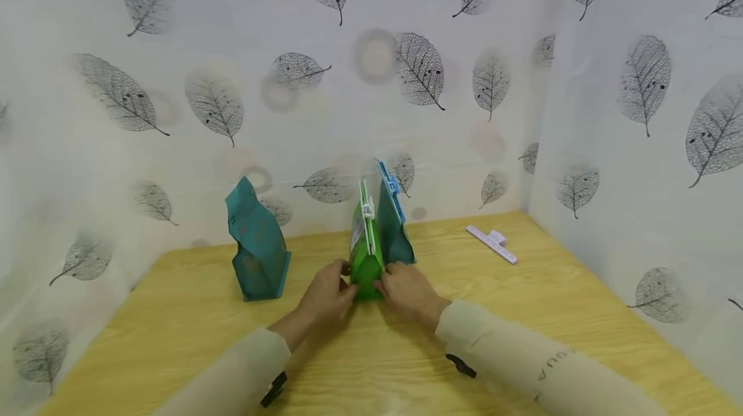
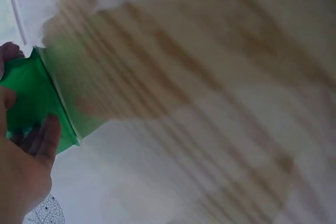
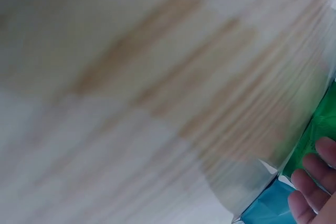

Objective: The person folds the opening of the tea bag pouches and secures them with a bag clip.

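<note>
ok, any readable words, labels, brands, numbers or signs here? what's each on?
"AQUA", as best it reads: right sleeve; the mark beside it is unclear.
Purple clip: tiny marks, too small to read.
Green bag: side print, too blurred.
Left teal bag: faint marks, unreadable.
No other text legible.

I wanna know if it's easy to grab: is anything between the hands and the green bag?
Nothing visible is: the left hand and right hand both touch the green bag, low down. The teal bag with the blue clip stands behind it to the right, not in between.
</note>
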The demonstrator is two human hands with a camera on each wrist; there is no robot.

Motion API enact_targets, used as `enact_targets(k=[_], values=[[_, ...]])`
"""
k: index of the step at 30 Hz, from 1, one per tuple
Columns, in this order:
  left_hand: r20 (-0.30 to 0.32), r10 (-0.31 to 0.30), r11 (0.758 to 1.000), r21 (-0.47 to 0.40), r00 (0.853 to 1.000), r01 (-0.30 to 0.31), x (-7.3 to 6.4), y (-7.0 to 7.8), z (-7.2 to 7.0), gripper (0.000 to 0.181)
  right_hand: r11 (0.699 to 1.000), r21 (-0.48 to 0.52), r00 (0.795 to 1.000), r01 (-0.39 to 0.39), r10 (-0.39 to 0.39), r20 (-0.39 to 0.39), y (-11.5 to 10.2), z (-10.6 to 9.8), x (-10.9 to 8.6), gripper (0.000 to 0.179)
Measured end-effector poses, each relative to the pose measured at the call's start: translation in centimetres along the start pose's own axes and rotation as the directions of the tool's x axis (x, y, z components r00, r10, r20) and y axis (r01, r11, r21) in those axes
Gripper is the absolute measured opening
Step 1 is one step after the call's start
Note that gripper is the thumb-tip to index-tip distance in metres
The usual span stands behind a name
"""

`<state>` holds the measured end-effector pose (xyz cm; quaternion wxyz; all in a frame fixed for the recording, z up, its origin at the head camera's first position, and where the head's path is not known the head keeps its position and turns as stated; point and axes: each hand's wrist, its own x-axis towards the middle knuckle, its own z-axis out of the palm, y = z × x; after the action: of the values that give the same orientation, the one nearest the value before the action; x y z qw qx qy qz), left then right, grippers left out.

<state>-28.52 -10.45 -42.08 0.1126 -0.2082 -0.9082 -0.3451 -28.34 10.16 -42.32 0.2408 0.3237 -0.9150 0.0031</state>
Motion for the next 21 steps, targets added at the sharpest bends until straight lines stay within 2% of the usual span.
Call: enact_targets(k=[3, 6, 8, 10, 13, 18, 21], values=[[0.005, 0.065, 0.995, 0.075, 0.998, -0.066, -0.2, 0.1, 0.1, 0.013, 0.999, -0.035, 1.000, 0.004, -0.005, -0.023, 0.0, -0.1, -0.3, 0.032], [-0.013, 0.127, 0.987, 0.102, 0.992, -0.125, -0.4, 0.5, 0.5, 0.019, 0.999, -0.052, 0.997, 0.012, -0.016, -0.078, 0.1, -0.4, -0.9, 0.033], [0.004, 0.140, 0.986, 0.087, 0.990, -0.140, -0.8, 0.7, 0.8, 0.021, 0.997, -0.050, 0.992, 0.054, -0.059, -0.111, 0.0, -0.6, -1.4, 0.033], [0.015, 0.127, 0.990, 0.063, 0.992, -0.127, -0.9, 0.6, 0.9, 0.025, 0.996, -0.030, 0.987, 0.089, -0.092, -0.133, 0.0, -0.7, -1.6, 0.030], [0.042, 0.128, 0.988, 0.083, 0.991, -0.131, -0.9, 0.4, 0.8, 0.033, 0.987, 0.013, 0.981, 0.157, -0.154, -0.121, 0.0, -0.8, -1.3, 0.025], [0.000, 0.175, 0.969, 0.176, 0.985, -0.172, -0.4, 0.2, 0.5, 0.037, 0.984, 0.022, 0.978, 0.176, -0.173, -0.120, 0.1, -0.7, -0.3, 0.016], [-0.053, 0.218, 0.956, 0.211, 0.975, -0.202, -0.6, -0.1, 0.8, 0.034, 0.988, 0.017, 0.984, 0.151, -0.148, -0.098, -0.1, -0.4, -0.3, 0.012]])
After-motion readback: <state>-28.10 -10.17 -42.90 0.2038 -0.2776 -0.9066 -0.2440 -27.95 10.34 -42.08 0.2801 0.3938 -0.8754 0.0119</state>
